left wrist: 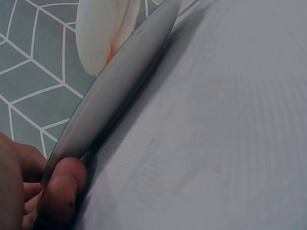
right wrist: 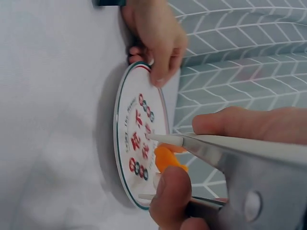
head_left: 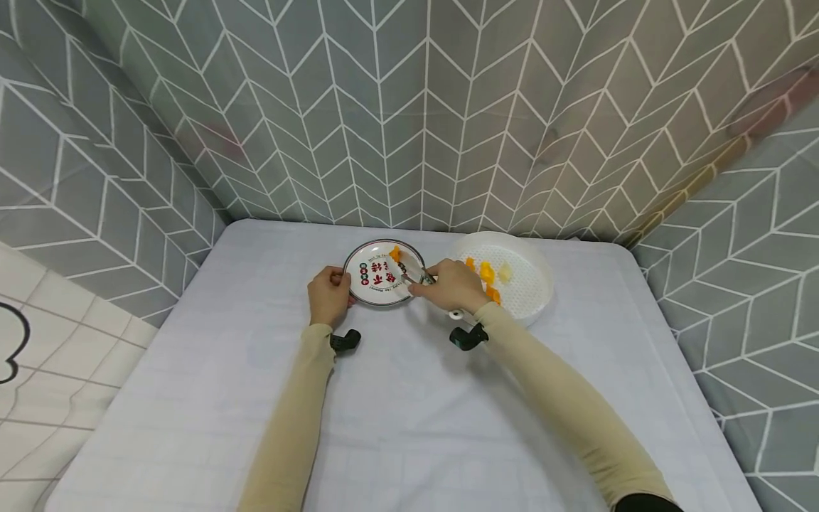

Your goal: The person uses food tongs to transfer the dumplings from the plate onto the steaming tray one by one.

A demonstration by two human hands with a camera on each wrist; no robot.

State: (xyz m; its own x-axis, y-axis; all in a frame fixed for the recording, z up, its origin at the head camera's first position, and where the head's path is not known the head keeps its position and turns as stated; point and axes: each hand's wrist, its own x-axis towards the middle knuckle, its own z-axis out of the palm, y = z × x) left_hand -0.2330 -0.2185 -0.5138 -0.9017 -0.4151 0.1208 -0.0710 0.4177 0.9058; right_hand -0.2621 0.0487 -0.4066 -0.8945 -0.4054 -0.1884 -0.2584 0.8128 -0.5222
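My left hand [head_left: 331,293] grips the left rim of a small round plate [head_left: 377,290] printed with red characters; in the left wrist view its fingers [left wrist: 60,189] curl round the plate's edge [left wrist: 120,81]. My right hand [head_left: 427,281] holds metal tongs [head_left: 414,276], whose tips reach over the plate's right side. In the right wrist view the tong arms [right wrist: 230,153] stand apart, and an orange piece [right wrist: 167,160] lies between them on the plate [right wrist: 125,143]. My left hand [right wrist: 156,43] shows at the plate's far rim.
A white round perforated basket [head_left: 534,281] with several orange pieces and a pale one stands right of the plate, close behind my right hand. A pale cloth [head_left: 397,412] covers the table. Grey tiled walls [head_left: 409,107] close in the back and both sides.
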